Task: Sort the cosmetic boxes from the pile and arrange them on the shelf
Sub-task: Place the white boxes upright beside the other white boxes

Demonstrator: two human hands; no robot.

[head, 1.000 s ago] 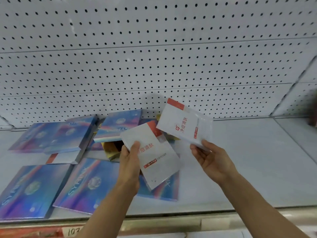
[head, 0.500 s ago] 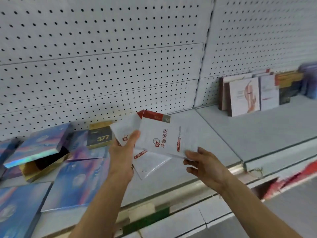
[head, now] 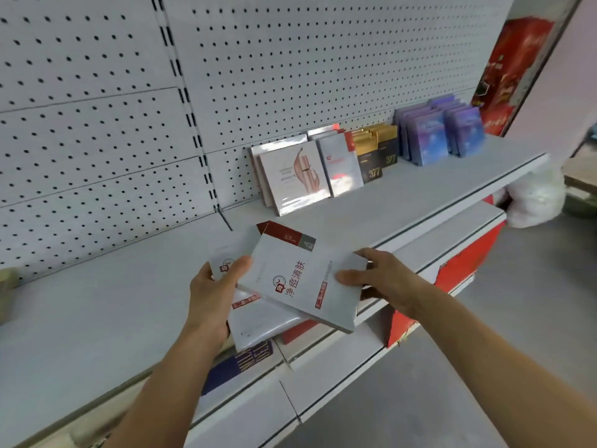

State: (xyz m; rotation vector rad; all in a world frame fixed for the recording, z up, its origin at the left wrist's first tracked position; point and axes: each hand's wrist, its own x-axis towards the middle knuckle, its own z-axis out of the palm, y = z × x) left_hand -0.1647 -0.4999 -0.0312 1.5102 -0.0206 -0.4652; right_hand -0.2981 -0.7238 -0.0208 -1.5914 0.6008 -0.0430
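Two white cosmetic boxes with red bands and red lettering are stacked askew above the shelf's front edge. My right hand (head: 384, 279) grips the top white box (head: 300, 279) at its right end, thumb on its face. My left hand (head: 213, 299) grips the lower white box (head: 261, 321) at its left side, thumb on top. Upright boxes stand sorted in rows on the shelf (head: 403, 192) at the right: pink-white boxes (head: 290, 176), white-red boxes (head: 342, 166), black-gold "377" boxes (head: 378, 153), purple-blue boxes (head: 429, 137).
A white pegboard wall (head: 290, 76) backs the shelf, with a slotted upright post (head: 190, 124). A lower shelf (head: 323, 367) juts out beneath, holding a dark blue box (head: 239, 367). A red panel (head: 513, 69) and a white bag (head: 536, 202) are at far right.
The view has swung right, away from the pile at the left, and the sorted rows are now closer. Both hands have brought the two white boxes together into a stack.
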